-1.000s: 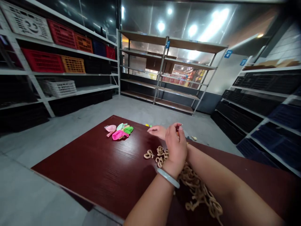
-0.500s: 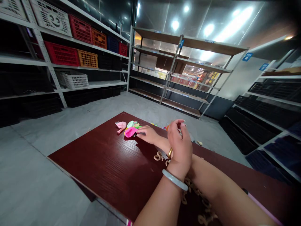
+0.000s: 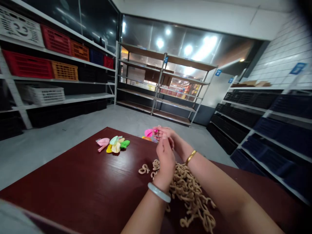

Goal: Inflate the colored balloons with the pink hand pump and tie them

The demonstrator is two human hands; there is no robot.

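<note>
My right hand (image 3: 167,135), wearing a gold bangle, is closed on a bright pink balloon (image 3: 148,132) that sticks out past its fingertips. My left hand (image 3: 166,152), with a pale bangle at the wrist, is held up just in front of the right one, fingers curled together. Whatever it may hold is hidden. Beneath both forearms lies a heap of tan, curly, string-like pieces (image 3: 186,182). Left of the hands, a small group of uninflated balloons rests on the dark red table (image 3: 73,182): a light pink balloon (image 3: 104,142), a green balloon (image 3: 125,144) and several others.
Partly hidden behind the hands is an orange item (image 3: 147,138). Shelving with coloured crates (image 3: 64,71) stands at the left, a metal rack (image 3: 158,84) at the back, and shelves of dark crates (image 3: 246,120) at the right.
My right hand has taken the bright pink balloon from the group and drawn it back to my left hand. The view has turned right, showing more of the tan heap.
</note>
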